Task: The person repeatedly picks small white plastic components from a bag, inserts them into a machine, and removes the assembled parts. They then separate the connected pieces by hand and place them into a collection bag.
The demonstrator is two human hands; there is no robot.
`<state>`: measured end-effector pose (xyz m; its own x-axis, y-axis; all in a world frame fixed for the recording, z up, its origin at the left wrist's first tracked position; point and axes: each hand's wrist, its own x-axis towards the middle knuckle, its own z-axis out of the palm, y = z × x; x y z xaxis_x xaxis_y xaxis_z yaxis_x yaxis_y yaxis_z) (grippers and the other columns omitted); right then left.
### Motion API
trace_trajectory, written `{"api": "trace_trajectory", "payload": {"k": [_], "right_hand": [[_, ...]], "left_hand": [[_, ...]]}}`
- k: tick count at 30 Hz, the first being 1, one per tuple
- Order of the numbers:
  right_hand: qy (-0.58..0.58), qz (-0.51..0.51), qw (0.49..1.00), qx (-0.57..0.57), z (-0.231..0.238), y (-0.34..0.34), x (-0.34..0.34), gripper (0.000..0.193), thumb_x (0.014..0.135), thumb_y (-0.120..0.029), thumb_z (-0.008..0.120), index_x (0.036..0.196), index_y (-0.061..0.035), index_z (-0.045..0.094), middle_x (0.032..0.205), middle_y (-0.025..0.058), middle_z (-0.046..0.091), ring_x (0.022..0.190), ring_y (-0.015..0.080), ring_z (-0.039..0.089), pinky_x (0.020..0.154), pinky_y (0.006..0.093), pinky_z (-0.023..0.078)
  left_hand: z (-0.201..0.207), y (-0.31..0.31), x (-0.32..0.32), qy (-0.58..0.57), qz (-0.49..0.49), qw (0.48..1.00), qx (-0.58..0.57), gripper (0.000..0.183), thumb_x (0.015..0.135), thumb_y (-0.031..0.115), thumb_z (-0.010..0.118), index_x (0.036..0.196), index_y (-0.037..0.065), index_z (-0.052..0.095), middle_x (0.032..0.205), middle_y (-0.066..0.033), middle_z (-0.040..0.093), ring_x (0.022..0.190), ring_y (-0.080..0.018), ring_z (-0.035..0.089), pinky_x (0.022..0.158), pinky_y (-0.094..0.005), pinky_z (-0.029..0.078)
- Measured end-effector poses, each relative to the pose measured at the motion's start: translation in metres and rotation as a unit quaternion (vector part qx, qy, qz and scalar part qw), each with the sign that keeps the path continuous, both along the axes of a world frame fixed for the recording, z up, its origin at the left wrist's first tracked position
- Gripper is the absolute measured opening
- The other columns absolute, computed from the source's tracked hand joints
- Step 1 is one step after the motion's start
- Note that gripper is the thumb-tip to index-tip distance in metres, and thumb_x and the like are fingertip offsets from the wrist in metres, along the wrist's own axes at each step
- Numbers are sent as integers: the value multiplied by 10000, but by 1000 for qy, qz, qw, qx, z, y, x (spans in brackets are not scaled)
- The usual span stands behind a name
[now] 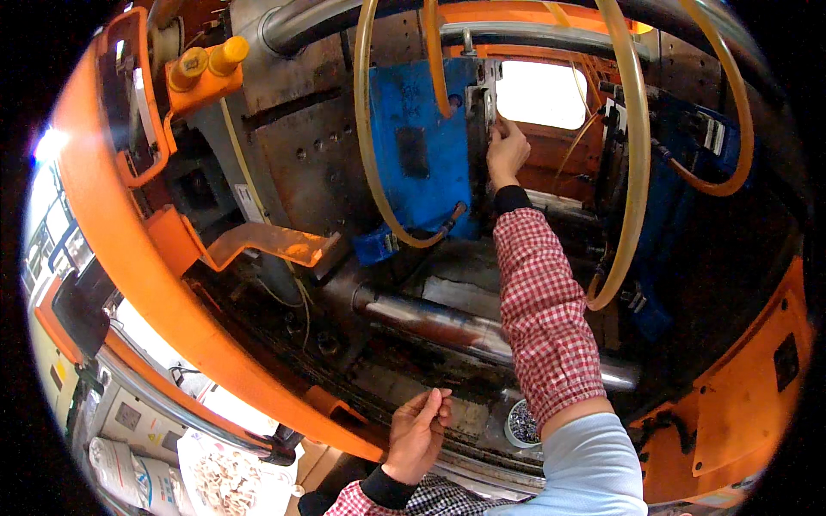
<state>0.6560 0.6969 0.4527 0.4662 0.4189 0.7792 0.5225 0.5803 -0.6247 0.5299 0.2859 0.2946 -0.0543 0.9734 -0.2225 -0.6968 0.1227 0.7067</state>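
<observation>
My right hand [508, 153] reaches far into the machine, its fingers bent together against the inner face of a blue mould half [397, 138]. Whatever those fingertips hold is hidden from me. Low in the middle, my left hand [416, 434] is closed in a pinch of thumb and forefinger, and anything between them is too small to make out. A small white tub [511, 437] of shiny little metal pieces [524, 421] stands under my right forearm. Across the gap on the right is the other blue mould half [727, 142], partly in shadow.
Yellowish hoses [632, 155] loop down around my right arm. A thick steel bar [430, 318] crosses below the mould. The orange machine frame [142, 249] curves along the left, with an orange bracket [275, 243] jutting inward. Beige parts [225, 483] lie in a white container at lower left.
</observation>
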Motion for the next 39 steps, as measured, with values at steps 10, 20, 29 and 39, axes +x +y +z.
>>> {"api": "trace_trajectory", "payload": {"k": [10,20,29,39], "right_hand": [[-20,-71,997,26,1,7,7,264,737,-122,669,985,-30,659,860,191,647,814,360,618,735,422,473],[-208,-55,963,-160,0,-28,-12,726,726,18,535,1354,93,179,1112,276,555,919,390,586,798,423,468],[-126,45,984,-114,1,-37,16,688,754,44,447,1370,77,144,1315,178,451,1132,358,489,933,377,389],[-388,468,777,-162,-86,-344,7,173,729,-133,685,842,-2,680,737,169,639,654,302,626,605,337,487]], "left_hand": [[1,0,-2,-1,7,1000,-2,234,898,166,565,985,-49,598,822,-34,565,710,-89,488,634,-201,409],[-1,-11,2,38,7,999,-21,260,896,139,563,1077,-47,583,845,-25,573,755,-97,521,703,-212,446],[3,-10,15,81,-12,995,50,281,906,219,556,1025,-33,597,824,-18,556,721,-92,515,637,-223,438],[2,-7,8,81,46,992,84,295,949,266,467,841,15,580,719,-27,530,563,-98,469,496,-224,375]]}}
